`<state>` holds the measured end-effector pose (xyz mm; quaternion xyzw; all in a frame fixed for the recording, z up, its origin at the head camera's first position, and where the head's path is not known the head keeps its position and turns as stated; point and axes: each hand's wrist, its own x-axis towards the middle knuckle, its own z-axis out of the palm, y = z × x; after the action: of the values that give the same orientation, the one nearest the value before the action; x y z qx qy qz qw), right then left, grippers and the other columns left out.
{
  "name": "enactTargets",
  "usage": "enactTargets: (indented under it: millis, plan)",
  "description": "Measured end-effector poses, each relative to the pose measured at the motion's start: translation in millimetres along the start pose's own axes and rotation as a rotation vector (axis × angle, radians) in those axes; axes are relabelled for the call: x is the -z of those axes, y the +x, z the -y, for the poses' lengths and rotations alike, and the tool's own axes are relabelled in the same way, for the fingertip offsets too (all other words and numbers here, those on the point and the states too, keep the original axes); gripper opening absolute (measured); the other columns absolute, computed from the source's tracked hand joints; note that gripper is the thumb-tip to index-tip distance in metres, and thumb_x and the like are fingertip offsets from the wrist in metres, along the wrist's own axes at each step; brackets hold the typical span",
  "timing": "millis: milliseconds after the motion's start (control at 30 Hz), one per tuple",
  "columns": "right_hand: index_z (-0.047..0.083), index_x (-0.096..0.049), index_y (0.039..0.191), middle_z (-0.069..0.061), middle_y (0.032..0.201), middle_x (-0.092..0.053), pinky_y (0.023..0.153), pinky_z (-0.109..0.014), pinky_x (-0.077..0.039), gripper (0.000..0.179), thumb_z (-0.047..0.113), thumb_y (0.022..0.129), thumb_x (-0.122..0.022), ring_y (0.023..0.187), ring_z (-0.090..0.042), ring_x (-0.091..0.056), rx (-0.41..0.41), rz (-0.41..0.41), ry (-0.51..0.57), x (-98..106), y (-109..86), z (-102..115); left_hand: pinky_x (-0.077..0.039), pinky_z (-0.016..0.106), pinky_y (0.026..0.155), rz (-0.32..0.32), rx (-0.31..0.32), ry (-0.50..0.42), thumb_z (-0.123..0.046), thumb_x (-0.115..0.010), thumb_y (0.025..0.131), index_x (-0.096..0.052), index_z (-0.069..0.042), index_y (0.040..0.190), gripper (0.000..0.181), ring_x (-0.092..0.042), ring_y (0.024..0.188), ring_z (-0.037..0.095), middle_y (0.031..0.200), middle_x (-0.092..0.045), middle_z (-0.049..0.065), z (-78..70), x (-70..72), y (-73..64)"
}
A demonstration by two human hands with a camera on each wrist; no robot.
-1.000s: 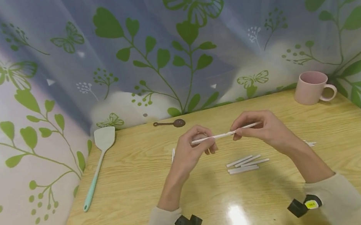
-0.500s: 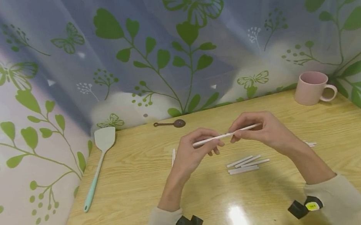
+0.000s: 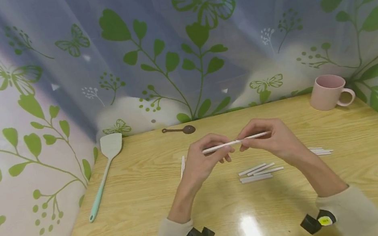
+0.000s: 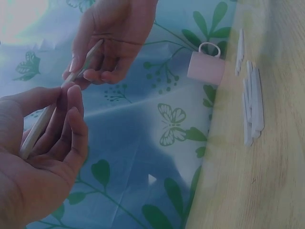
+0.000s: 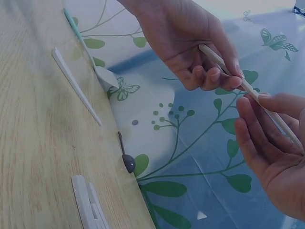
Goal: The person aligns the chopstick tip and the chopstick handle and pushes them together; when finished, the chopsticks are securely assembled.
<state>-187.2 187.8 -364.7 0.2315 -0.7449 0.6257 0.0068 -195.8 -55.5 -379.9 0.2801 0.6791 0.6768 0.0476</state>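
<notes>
A slim white stick [image 3: 217, 147] is held level above the table between both hands, near the middle of the head view. My left hand [image 3: 200, 161] pinches its left part between thumb and fingers, and the outer end runs back over the palm. The thumb and fingers of my right hand [image 3: 274, 140] pinch the right part. Both sets of fingertips come close together at the stick's middle, where there is a faint uneven spot; I cannot tell if it is one piece or two. Below the hands lies a small pile of short white sticks [image 3: 259, 172].
More white sticks [image 3: 320, 151] lie beyond the right wrist, and a slim pair [image 5: 78, 88] rests to the left. A dark spoon [image 3: 183, 129] and a pink mug [image 3: 330, 92] stand toward the back. The pale spatula [image 3: 107, 162] has a mint handle. Patterned curtain [image 3: 153, 78] borders the table.
The hands have drawn closer together along the stick, the left moving slightly right and the right slightly left. More of the right-hand sticks shows beside the wrist. The piles stay put.
</notes>
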Motion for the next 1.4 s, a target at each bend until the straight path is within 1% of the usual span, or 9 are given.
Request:
enactTargets:
  millis: [267,400,500,633,867,1067,1133,1300,1400]
  plan:
    - [0.004,-0.074,0.108,-0.013,0.1,-0.074,0.09,-0.037,-0.06,0.012,0.012,0.099,-0.073,0.089,-0.03,-0.075,-0.002,-0.014,-0.03,-4.9,-0.8,-0.3,-0.059,0.035,0.071,-0.008,0.0,0.007,-0.016,-0.072,0.1,-0.072,-0.008,0.112,0.014,-0.072,0.074,0.022,0.096,-0.077,0.009,0.2,-0.7,-1.6]
    - [0.004,-0.074,0.106,-0.009,0.098,-0.074,0.09,-0.037,-0.06,0.01,0.011,0.099,-0.073,0.089,-0.029,-0.075,0.01,-0.014,-0.042,-6.7,-0.9,0.8,-0.059,0.053,0.075,-0.007,0.0,0.009,-0.016,-0.071,0.1,-0.072,-0.008,0.111,0.014,-0.072,0.074,0.026,0.095,-0.077,0.009,0.0,-1.3,-1.9]
    - [0.003,-0.074,0.105,-0.009,0.098,-0.074,0.089,-0.037,-0.06,0.009,0.01,0.098,-0.073,0.088,-0.03,-0.075,0.017,-0.015,-0.032,-7.8,-0.3,0.5,-0.058,0.058,0.075,-0.013,0.003,0.014,-0.015,-0.071,0.1,-0.072,-0.006,0.11,0.014,-0.072,0.074,0.028,0.095,-0.077,0.01,-0.2,-1.8,-2.1]
    - [0.001,-0.073,0.104,-0.009,0.098,-0.074,0.089,-0.038,-0.06,0.009,0.008,0.098,-0.072,0.086,-0.03,-0.075,0.022,-0.013,-0.014,-8.5,0.0,-0.2,-0.059,0.049,0.074,-0.021,0.01,0.019,-0.014,-0.072,0.099,-0.072,-0.005,0.109,0.014,-0.071,0.072,0.024,0.095,-0.076,0.013,-1.0,-2.8,-2.3]
    - [0.0,-0.072,0.102,-0.007,0.098,-0.073,0.086,-0.039,-0.061,0.007,0.006,0.098,-0.072,0.083,-0.029,-0.074,0.028,-0.019,0.008,-10.5,-1.3,0.2,-0.06,0.046,0.074,-0.03,0.009,0.029,-0.015,-0.072,0.099,-0.072,-0.006,0.109,0.013,-0.071,0.071,0.022,0.094,-0.076,0.012,-2.3,-4.6,-3.3]
    - [0.001,-0.072,0.101,-0.014,0.098,-0.072,0.085,-0.039,-0.061,0.006,0.006,0.097,-0.072,0.082,-0.029,-0.073,0.029,-0.03,0.007,-12.5,-2.3,0.4,-0.059,0.056,0.075,-0.032,0.0,0.022,-0.014,-0.072,0.099,-0.072,-0.006,0.108,0.012,-0.07,0.074,0.041,0.093,-0.076,0.01,-1.7,-5.7,-4.5]
    - [0.001,-0.072,0.101,-0.015,0.098,-0.071,0.085,-0.039,-0.061,0.006,0.006,0.097,-0.072,0.082,-0.029,-0.073,0.031,-0.026,0.0,-12.5,-2.3,0.2,-0.059,0.055,0.075,-0.033,0.003,0.02,-0.014,-0.071,0.099,-0.071,-0.006,0.109,0.012,-0.069,0.075,0.045,0.093,-0.076,0.01,-1.3,-5.9,-4.8]
    - [0.002,-0.072,0.103,-0.01,0.097,-0.073,0.087,-0.038,-0.06,0.007,0.008,0.099,-0.072,0.085,-0.029,-0.074,0.033,-0.008,-0.026,-7.7,-0.5,1.1,-0.058,0.036,0.07,-0.02,0.01,0.031,-0.016,-0.07,0.1,-0.071,-0.009,0.11,0.012,-0.07,0.075,0.042,0.094,-0.077,0.008,-3.4,-5.3,-3.6]
    - [0.003,-0.072,0.106,-0.009,0.099,-0.072,0.088,-0.038,-0.06,0.008,0.009,0.1,-0.07,0.087,-0.03,-0.074,0.038,0.008,-0.033,-2.3,0.6,2.5,-0.058,0.036,0.07,0.006,0.006,0.051,-0.018,-0.068,0.102,-0.071,-0.011,0.113,0.013,-0.071,0.077,0.039,0.096,-0.077,0.009,-5.5,-2.8,-1.5]
